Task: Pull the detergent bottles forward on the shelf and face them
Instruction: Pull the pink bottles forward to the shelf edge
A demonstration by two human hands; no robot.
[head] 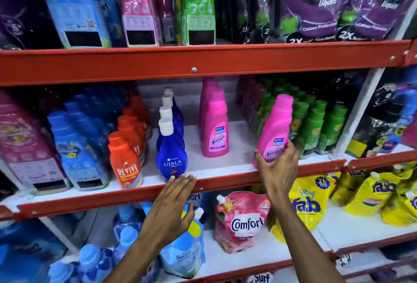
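Note:
My right hand (pixel 276 167) grips the base of a pink Vanish bottle (pixel 276 129), which stands tilted slightly at the front edge of the middle shelf (pixel 216 171). More pink Vanish bottles (pixel 214 125) stand in a row further back, left of it. My left hand (pixel 173 201) is open, fingers together, with its fingertips just touching the base of the front blue Ujala bottle (pixel 171 154). Behind that one stand more Ujala bottles with white caps. Orange Revive bottles (pixel 125 161) line up left of them.
Green bottles (pixel 313 129) crowd the shelf right of my right hand. Blue and pink softener bottles (pixel 76 147) fill the left. Red shelf rails (pixel 194 61) run above and below. A Comfort pouch (pixel 241 221) and yellow Fab pouches (pixel 309 201) sit on the shelf below.

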